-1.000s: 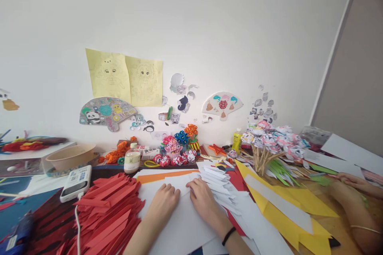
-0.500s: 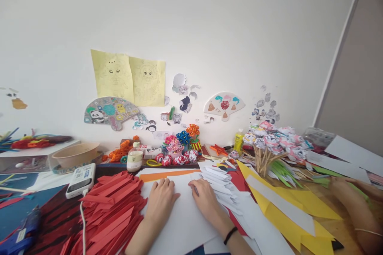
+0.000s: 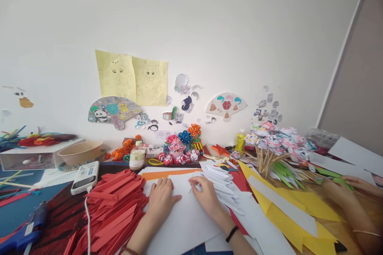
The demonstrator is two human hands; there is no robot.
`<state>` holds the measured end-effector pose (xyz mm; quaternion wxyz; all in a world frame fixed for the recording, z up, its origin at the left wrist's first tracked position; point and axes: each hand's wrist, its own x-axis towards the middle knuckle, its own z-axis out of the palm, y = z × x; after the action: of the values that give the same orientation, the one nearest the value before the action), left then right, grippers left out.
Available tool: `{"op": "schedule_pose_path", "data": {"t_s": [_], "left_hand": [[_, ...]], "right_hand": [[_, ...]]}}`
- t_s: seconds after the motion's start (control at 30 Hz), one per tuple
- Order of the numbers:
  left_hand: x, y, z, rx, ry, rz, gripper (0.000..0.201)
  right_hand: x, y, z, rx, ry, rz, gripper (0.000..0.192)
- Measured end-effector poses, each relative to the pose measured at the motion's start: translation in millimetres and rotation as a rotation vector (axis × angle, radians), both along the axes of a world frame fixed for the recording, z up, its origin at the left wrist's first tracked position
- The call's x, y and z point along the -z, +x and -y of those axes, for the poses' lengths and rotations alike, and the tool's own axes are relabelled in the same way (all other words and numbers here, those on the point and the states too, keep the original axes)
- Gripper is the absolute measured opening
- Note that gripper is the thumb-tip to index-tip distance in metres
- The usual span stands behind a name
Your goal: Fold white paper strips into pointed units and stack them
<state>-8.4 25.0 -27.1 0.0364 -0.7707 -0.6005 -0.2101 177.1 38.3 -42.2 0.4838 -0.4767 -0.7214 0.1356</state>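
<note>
A large white sheet of paper (image 3: 187,223) lies before me, over an orange sheet (image 3: 152,175) whose edge shows behind it. My left hand (image 3: 161,195) rests open on the white sheet, thumb stretched out to the right. Just right of it, my right hand (image 3: 205,193) is closed, thumb and index finger brought together in a pinch over the sheet. Whatever is between those fingertips is too small to make out. Red paper strips (image 3: 116,203) are heaped left of my left hand. White paper strips (image 3: 223,185) overlap beside my right hand.
Yellow sheets (image 3: 278,215) lie to the right, below a bunch of paper flowers (image 3: 278,143). Another person's hands (image 3: 344,191) hold green paper at far right. A bottle (image 3: 137,156), a white device with a cable (image 3: 85,177) and a blue glue gun (image 3: 28,227) stand leftward.
My right thumb and index finger have closed into a pinch. My left hand has stayed flat on the sheet. The whole view has shifted slightly.
</note>
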Motion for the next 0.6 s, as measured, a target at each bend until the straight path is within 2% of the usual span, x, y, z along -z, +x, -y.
{"op": "schedule_pose_path", "data": {"t_s": [0.17,0.27,0.6], "left_hand": [[-1.7,1.7,0.7,0.021,-0.011,0.068,0.019],[-3.2,3.6,0.8,0.021,-0.037,0.137,0.016],[-6.3,3.8,-7.9,0.151,-0.058,0.686,0.024]], "right_hand": [[-5.2,-2.7,-0.4,-0.138,-0.152,-0.210,0.028],[-3.9,-2.8,-0.5,-0.163,-0.193,-0.301,0.032],[-9.4,0.1,-1.9,-0.251,-0.341,-0.634,0.046]]}}
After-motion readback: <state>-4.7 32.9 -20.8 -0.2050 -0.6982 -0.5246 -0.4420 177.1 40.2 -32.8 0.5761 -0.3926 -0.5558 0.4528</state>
